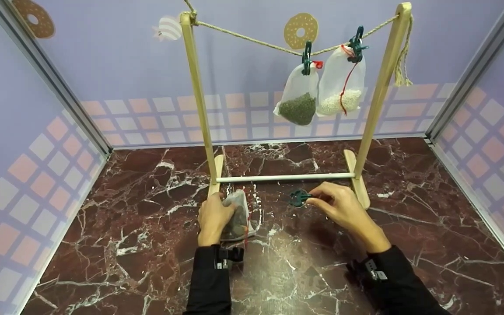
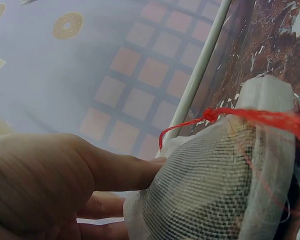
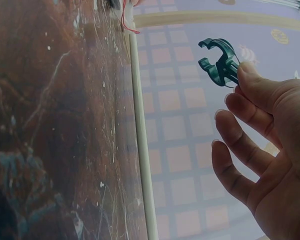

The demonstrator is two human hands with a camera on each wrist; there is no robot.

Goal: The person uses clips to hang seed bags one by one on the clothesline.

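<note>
My left hand (image 1: 216,215) pinches the side of a white mesh drawstring bag (image 1: 237,221) low over the marbled table, left of the middle. In the left wrist view the thumb presses the bag's mesh (image 2: 200,175), and a red string (image 2: 210,115) runs across it. Something dark shows through the mesh; its kind is unclear. To the right, my right hand (image 1: 339,205) holds a dark green plastic clip (image 1: 299,197) by its handle end, between thumb and index finger. The clip's jaws point left, and the right wrist view shows them apart with nothing between them.
A wooden stand with two posts (image 1: 379,92) and a white crossbar (image 1: 285,177) rises ahead of the hands. From its sagging rope (image 1: 247,38) hang a bag of green bits (image 1: 298,107) and a bag of white grains (image 1: 340,101), each by a green clip. Patterned walls enclose the table.
</note>
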